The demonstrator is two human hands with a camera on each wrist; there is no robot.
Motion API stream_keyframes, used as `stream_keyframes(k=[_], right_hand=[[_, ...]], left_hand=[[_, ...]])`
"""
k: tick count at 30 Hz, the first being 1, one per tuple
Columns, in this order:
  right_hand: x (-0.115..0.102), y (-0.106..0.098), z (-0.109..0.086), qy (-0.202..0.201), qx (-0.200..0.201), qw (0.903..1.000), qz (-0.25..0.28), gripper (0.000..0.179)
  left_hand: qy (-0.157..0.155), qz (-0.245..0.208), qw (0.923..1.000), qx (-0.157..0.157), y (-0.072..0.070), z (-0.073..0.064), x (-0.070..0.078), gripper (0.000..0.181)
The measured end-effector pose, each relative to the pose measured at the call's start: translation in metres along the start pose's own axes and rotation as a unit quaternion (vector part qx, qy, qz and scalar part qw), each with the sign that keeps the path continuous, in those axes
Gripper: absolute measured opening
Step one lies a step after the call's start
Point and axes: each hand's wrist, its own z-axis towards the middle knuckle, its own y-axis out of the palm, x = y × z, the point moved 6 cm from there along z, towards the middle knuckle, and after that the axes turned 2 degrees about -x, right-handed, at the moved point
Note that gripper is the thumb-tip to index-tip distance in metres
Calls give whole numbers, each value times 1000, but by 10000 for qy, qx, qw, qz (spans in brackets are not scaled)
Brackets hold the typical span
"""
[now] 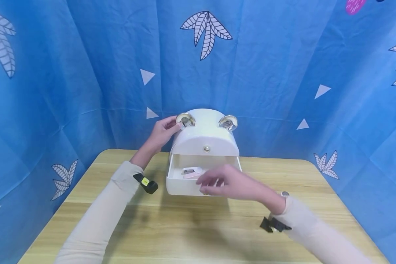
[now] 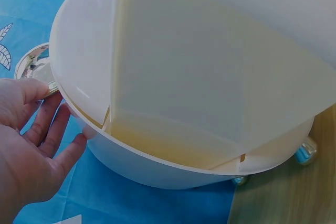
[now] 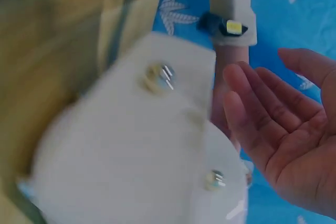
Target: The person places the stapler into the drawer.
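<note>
While the white drawer box (image 1: 206, 128) is standing on the bench (image 1: 283, 167), my left hand (image 1: 163, 132) is pinching its left gold ear (image 1: 186, 119), likely steadying it; my loose, empty right hand (image 1: 228, 182) is hovering near the pulled-out drawer (image 1: 182, 186). The head view alone is showing pink-and-white items (image 1: 192, 175) inside; the left wrist's, a metallic foot (image 2: 307, 151).

Cream sleeves (image 1: 97, 209) — black wrist straps (image 1: 150, 187) — a yellow label (image 1: 145, 182).

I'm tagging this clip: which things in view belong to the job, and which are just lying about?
Job, apparently: white box, open drawer, left hand at a shiny ear, right hand, perhaps the small items inside.
Surroundings: wooden table, blue curtain.
</note>
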Motion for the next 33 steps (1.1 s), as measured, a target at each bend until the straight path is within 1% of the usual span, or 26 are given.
stream_keyframes(k=[3, 4, 7, 9, 10, 13, 16, 18, 19, 21, 23, 26, 33], right_hand=[[15, 21, -14, 117, 81, 9989, 454, 22], [20, 28, -17, 102, 113, 9978, 645, 21], [37, 48, -23, 202, 185, 9907, 1332, 19], [47, 58, -23, 322, 272, 9839, 1739, 20], [52, 62, -24, 443, 322, 9795, 1940, 22], [65, 73, -25, 999, 563, 9634, 2421, 28], [72, 81, -26, 1460, 881, 9401, 2951, 36], [74, 85, -25, 1627, 1070, 9242, 3285, 41], [74, 87, -24, 1666, 1151, 9182, 3406, 43], [74, 89, -22, 1691, 1296, 9092, 3578, 45], [74, 90, -21, 1676, 1418, 9062, 3615, 46], [74, 89, -19, 1652, 1573, 9059, 3567, 46], [79, 84, -11, 1759, 1725, 9042, 3489, 45]], left_hand=[[-35, -35, 10000, 5, -1, 0, -1, 42], [-40, -33, 10000, 12, -1, -1, 0, 42], [-59, 4, 10000, 41, -2, -1, 0, 43], [-76, 6, 9999, 64, -2, -2, 0, 44], [-87, 12, 9999, 68, -2, -2, 0, 44], [-119, -2, 9999, 47, -1, -1, -1, 43], [-142, -19, 9999, 26, -1, -1, -1, 43], [-146, -13, 9999, 16, -1, -2, 0, 43], [-142, -19, 9999, 12, -1, -2, 0, 43], [-146, -14, 9999, 9, -1, -2, 0, 43], [-138, -17, 9999, 1, -1, -2, 0, 43], [-133, -33, 9999, -3, -1, -2, -1, 43], [-173, -27, 9998, -4, -1, -1, -2, 43]])
